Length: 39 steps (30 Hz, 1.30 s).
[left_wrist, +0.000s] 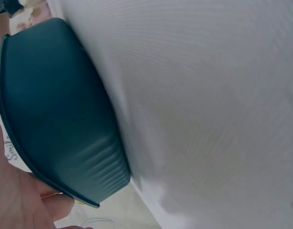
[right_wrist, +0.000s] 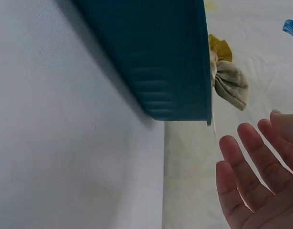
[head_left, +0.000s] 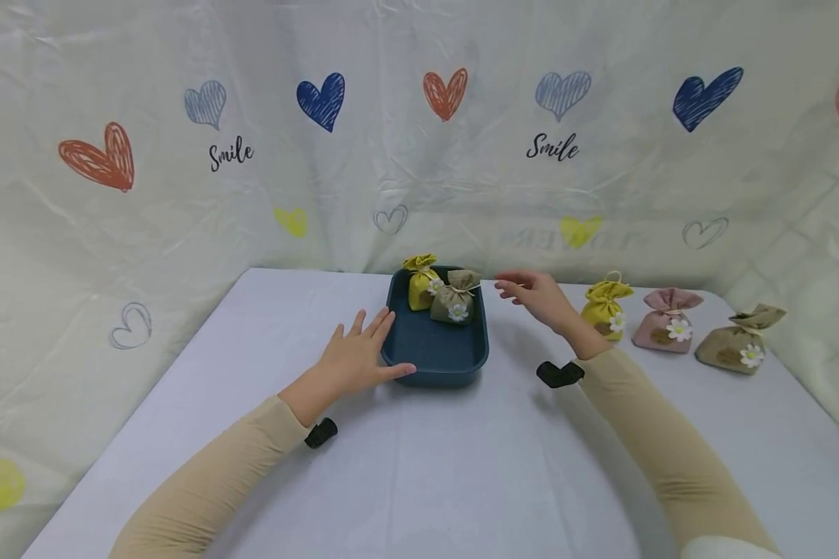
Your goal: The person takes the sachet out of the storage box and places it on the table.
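Observation:
A dark teal plastic basin [head_left: 433,349] stands on the white table, holding a yellow drawstring pouch [head_left: 419,291] and a grey-beige pouch [head_left: 454,299] with a white flower at its far end. Fingers spread, my left hand [head_left: 353,361] rests on the basin's left rim; the left wrist view shows the basin's side wall [left_wrist: 55,105] beside that hand. My right hand [head_left: 538,299] is in the air just right of the basin, holding nothing. In the right wrist view its fingers [right_wrist: 256,167] are slightly bent, apart from the grey-beige pouch [right_wrist: 232,83].
Right of my right hand, a yellow pouch [head_left: 607,310], a pink pouch [head_left: 667,322] and a brown pouch [head_left: 737,341] stand in a row on the table [head_left: 461,473]. Behind the table hangs a white curtain [head_left: 489,171] printed with hearts.

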Tool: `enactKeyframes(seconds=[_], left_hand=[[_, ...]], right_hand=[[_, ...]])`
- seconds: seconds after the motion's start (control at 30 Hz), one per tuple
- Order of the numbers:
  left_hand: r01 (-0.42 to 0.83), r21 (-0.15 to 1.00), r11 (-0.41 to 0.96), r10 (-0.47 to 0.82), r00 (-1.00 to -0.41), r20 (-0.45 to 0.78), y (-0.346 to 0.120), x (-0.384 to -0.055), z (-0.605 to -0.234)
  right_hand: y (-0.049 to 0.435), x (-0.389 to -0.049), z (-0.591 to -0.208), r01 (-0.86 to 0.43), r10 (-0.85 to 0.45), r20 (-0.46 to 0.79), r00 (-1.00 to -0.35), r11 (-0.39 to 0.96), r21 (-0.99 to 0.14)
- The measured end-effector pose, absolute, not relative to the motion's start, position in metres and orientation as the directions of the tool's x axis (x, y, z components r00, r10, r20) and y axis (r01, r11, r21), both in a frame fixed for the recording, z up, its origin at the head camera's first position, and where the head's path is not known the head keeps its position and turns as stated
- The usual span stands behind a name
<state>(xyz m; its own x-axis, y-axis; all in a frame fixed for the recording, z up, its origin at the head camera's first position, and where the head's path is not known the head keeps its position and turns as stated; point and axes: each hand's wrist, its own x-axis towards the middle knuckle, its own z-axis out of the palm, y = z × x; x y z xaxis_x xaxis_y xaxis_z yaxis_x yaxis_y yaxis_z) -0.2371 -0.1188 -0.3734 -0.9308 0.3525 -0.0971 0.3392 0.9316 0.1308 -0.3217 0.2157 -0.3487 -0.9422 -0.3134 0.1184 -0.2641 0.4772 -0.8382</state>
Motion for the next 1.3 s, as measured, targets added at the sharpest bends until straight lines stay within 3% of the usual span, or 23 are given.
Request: enactKeyframes(seconds=[0.83,1.3], left_hand=[[0.344,0.136,0.929,0.357,-0.930,-0.086,-0.119,-0.237,-0.374],[0.338,0.150,0.929,0.353,-0.931,-0.090,-0.119,-0.237,-0.373]], right_hand=[[0.196,-0.346,-0.356,-0.159,-0.259,0.059,-0.964,0.382,-0.910],[0.185,-0.352,-0.358,-0.113,-0.200,0.012,-0.980,0.503,-0.857]])
